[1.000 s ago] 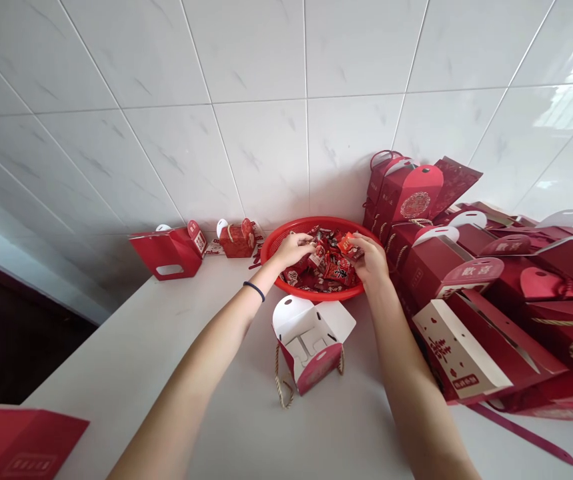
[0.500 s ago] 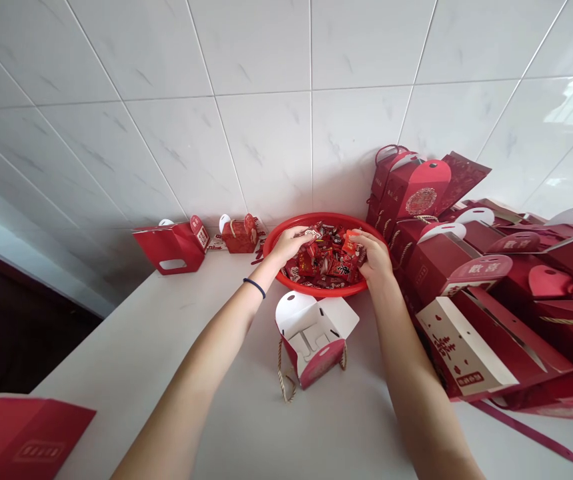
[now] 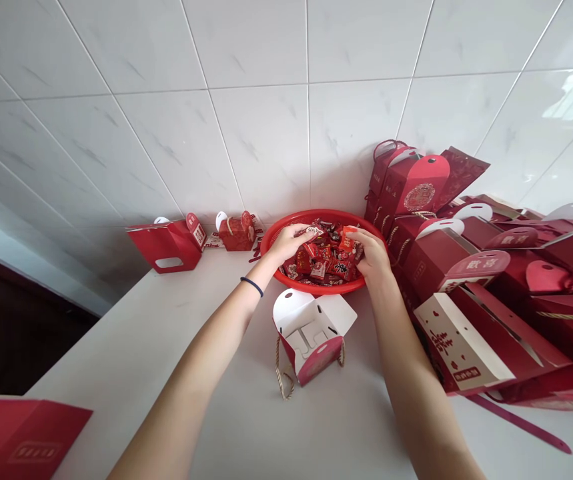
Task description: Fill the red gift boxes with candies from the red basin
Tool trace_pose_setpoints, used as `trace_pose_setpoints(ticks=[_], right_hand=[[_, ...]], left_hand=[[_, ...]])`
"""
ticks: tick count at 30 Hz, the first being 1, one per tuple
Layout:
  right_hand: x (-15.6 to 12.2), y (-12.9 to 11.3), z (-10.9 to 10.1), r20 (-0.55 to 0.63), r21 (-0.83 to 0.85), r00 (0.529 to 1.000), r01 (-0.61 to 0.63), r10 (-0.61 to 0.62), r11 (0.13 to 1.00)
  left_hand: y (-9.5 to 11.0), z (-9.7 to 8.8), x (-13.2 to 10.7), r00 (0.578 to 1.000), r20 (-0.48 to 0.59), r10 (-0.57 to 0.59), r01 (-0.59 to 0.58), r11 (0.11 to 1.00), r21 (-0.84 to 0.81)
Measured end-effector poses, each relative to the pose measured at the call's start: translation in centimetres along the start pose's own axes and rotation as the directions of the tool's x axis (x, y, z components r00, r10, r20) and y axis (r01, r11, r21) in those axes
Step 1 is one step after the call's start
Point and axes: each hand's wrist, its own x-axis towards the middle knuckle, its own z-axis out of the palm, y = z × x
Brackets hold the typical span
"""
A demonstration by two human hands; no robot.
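Observation:
Both my hands are over a round red plastic basket (image 3: 286, 220) heaped with wrapped candies (image 3: 322, 257). My left hand (image 3: 289, 241) is closed on a candy in a red-and-white wrapper (image 3: 312, 231) at the basket's left part. On the right side, my right hand (image 3: 370, 252) pinches a bright red-orange wrapped candy (image 3: 348, 237) between thumb and fingers. Just in front of the basket stands an open red gift box (image 3: 319, 360), white inside, its flaps spread and rope handles hanging at its sides. No candy shows inside it.
Red gift boxes and bags (image 3: 459, 260) are piled on the right, a flat strap (image 3: 521, 423) beneath them. A red box (image 3: 163, 247) and a smaller one (image 3: 236, 232) stand by the tiled wall (image 3: 261, 147). Another red box (image 3: 26, 440) sits at the near left of the white table (image 3: 141, 347).
Both hands stay in the basket, shifting slightly among the candies, and a pink-and-white wrapper now shows near the heap's front. The view has tilted a little; the open box stays put.

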Motion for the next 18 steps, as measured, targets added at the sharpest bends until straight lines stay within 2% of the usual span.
trace_pose_setpoints(ticks=[4, 11, 18], right_hand=[[0.3, 0.1, -0.2, 0.019, 0.01, 1.0, -0.002, 0.002, 1.0], [0.9, 0.6, -0.3, -0.005, 0.064, 1.0, 0.003, -0.003, 0.998], [2.0, 1.0, -1.0, -0.117, 0.137, 0.992, 0.061, -0.045, 0.989]], left_hand=[[-0.4, 0.1, 0.2, 1.0, -0.016, -0.002, 0.002, 1.0, 0.002], [-1.0, 0.1, 0.5, 0.995, -0.052, -0.082, 0.084, 0.995, 0.051], [-0.6, 0.2, 0.4, 0.996, 0.018, -0.085, 0.081, 0.988, 0.135]])
